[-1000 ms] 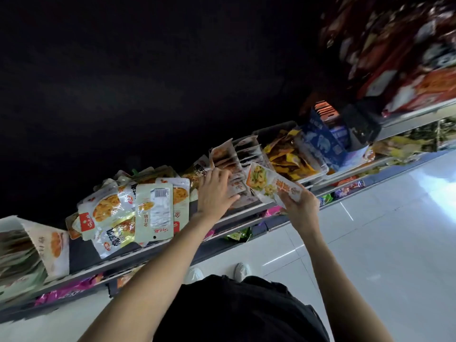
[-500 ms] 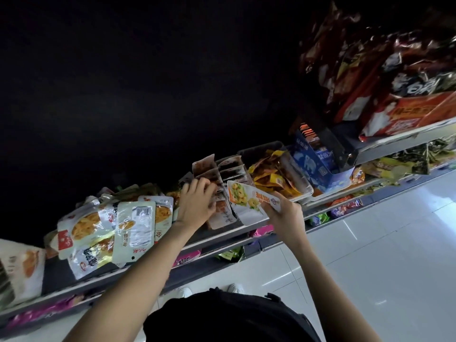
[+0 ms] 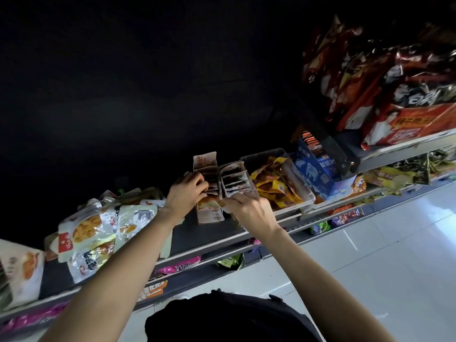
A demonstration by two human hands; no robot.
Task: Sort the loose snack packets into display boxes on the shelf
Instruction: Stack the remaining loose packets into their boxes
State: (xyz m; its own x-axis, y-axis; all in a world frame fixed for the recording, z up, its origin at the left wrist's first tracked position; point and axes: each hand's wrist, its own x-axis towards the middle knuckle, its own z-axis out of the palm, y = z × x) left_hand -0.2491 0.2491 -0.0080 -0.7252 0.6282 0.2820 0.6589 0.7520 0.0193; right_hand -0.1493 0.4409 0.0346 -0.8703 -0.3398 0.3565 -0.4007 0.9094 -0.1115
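Both arms reach up from 6 o'clock to the shelf [image 3: 212, 239]. Right hand [image 3: 249, 208] has its fingers curled, grip pinching what looks like a snack packet [image 3: 209, 206] at the front of the display box [image 3: 209, 191], though it's mostly hidden. Left hand [image 3: 187, 196] is curled too, fingertips tucked into the packets standing in that box. Loose pouches [image 3: 98, 233] lie at 9 o'clock, a clear bin of yellow packets [image 3: 276, 186] at 2 o'clock, then a blue box [image 3: 313, 169].
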